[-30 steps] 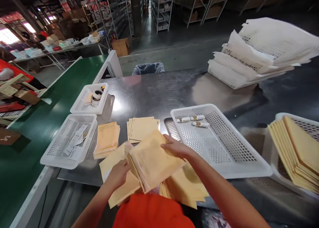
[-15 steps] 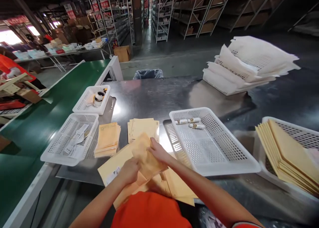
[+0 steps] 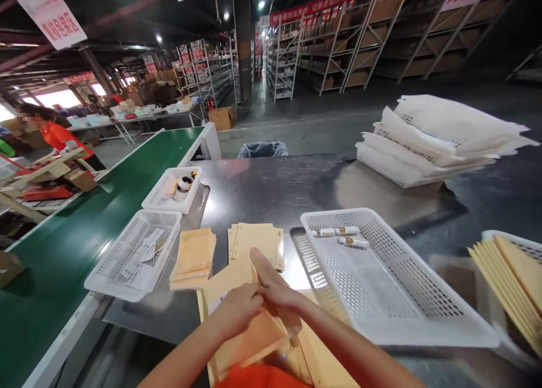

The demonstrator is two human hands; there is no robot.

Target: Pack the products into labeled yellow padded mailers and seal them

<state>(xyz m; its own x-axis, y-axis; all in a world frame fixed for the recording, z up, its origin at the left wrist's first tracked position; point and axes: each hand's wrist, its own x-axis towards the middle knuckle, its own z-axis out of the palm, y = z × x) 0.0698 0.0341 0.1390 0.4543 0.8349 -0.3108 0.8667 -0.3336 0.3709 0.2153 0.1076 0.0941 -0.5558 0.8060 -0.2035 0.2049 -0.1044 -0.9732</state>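
Observation:
Both of my hands meet over a pile of yellow padded envelopes [image 3: 237, 343] at the near edge of the steel table [image 3: 271, 184]. My left hand [image 3: 237, 314] is closed on the top envelope's edge. My right hand [image 3: 273, 286] pinches the same envelope from the right, fingers pressed together. Two more envelope stacks lie just beyond: one at the left [image 3: 193, 257] and one in the middle [image 3: 256, 242]. A large white perforated basket [image 3: 393, 286] to my right holds a few small white tubes [image 3: 339, 235].
Two white baskets stand on the left, one with paper slips [image 3: 131, 261], one with tape rolls [image 3: 173, 187]. A green conveyor [image 3: 84, 218] runs along the left. Stacked white baskets [image 3: 436, 142] sit far right, a basket of envelopes [image 3: 512, 280] near right. A person in orange stands far left.
My hands drew together toward my body, from spread across the held envelopes to pinching one edge. The camera tilted up, showing more of the shelves.

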